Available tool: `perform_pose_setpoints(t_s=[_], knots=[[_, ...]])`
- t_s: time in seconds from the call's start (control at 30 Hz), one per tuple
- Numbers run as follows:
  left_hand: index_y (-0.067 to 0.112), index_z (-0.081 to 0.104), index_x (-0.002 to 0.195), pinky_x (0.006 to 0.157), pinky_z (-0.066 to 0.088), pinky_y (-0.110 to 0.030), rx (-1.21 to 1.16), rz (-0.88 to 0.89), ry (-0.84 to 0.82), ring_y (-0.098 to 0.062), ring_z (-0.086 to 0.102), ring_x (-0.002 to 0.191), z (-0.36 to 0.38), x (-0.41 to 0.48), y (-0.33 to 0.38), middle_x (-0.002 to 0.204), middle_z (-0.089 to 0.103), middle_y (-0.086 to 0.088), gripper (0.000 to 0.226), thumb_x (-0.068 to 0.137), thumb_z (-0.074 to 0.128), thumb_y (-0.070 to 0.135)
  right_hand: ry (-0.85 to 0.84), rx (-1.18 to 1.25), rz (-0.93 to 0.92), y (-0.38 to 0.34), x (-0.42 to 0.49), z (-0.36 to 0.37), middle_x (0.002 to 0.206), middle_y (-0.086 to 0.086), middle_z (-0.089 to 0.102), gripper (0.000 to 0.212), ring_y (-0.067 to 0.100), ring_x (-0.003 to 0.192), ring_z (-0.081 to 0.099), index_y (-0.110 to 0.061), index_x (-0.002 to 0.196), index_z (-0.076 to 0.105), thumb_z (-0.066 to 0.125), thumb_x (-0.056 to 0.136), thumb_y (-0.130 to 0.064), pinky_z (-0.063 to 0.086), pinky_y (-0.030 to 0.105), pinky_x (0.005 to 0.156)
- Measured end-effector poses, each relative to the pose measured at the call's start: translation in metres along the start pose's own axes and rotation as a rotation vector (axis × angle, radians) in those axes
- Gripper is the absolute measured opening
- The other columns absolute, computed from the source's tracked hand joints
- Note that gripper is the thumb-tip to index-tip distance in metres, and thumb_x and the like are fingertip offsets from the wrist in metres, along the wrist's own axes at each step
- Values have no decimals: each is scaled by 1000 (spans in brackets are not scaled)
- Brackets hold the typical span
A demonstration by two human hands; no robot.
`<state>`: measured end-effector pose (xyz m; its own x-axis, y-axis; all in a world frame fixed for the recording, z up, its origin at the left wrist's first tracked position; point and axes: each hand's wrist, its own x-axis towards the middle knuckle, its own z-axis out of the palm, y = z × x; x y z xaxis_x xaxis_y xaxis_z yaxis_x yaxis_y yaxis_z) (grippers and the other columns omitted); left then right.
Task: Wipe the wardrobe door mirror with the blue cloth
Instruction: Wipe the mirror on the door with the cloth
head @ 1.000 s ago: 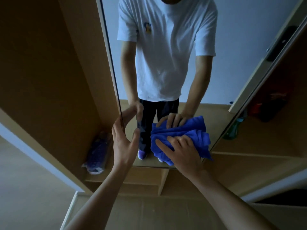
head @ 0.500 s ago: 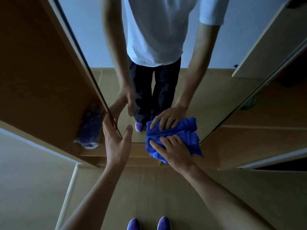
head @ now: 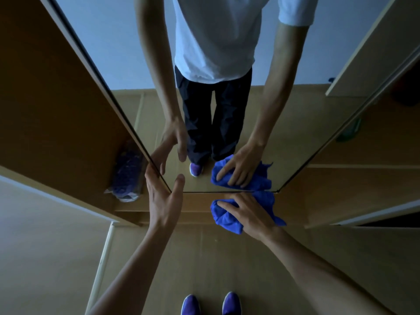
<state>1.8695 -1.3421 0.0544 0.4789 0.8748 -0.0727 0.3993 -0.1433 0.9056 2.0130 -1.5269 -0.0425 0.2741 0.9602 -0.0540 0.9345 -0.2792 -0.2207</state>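
Note:
The wardrobe door mirror [head: 141, 64] hangs open in front of me and reflects a person in a white shirt and dark trousers. My left hand [head: 162, 196] grips the door's lower left edge, fingers behind it and thumb in front. My right hand [head: 247, 212] presses the bunched blue cloth [head: 225, 218] against the mirror's bottom edge near its right corner. The cloth's reflection shows just above in the glass.
Behind the door at the left, a plastic-wrapped bluish bundle [head: 127, 176] lies on a low wardrobe shelf. Wooden wardrobe panels [head: 45, 98] flank the door on both sides. My purple shoes [head: 210, 304] stand on the light wooden floor [head: 193, 258] below.
The view has tilted downward. My right hand has slid the cloth down and to the right, reaching the mirror's bottom edge. My left hand has stayed on the door edge.

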Motion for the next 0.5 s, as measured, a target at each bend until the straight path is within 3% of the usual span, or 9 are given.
perform_pose_setpoints(t_s=[0.2,0.3,0.4,0.5], knots=[[25,14,160,108,32,-35,-34,85,96,-15,30,146,-9,-8,37,162,26,-1,82,96,65,22,118,-64,-88,-10,-8,-68,128,8,57,78,29,111,59,-24,149,47,76,78,-7,47,45,99],[26,17,158,96,33,-37,-19,64,192,-22,37,133,-9,-20,57,149,31,-5,81,93,65,18,186,-97,-116,-23,-5,-109,125,10,58,77,31,107,60,-22,150,46,74,79,-10,49,46,93],[21,33,142,89,36,-39,-35,106,272,-20,41,109,-10,-39,73,123,35,0,64,88,66,11,292,-76,-149,-36,-8,-146,126,10,58,73,31,107,61,-17,146,50,78,79,-18,50,45,92],[23,47,130,91,41,-33,-24,236,197,-15,47,108,-11,-60,86,117,44,5,39,95,63,17,383,-75,-166,-46,-14,-180,131,8,56,69,28,114,57,-13,148,44,72,87,-29,47,41,97]])
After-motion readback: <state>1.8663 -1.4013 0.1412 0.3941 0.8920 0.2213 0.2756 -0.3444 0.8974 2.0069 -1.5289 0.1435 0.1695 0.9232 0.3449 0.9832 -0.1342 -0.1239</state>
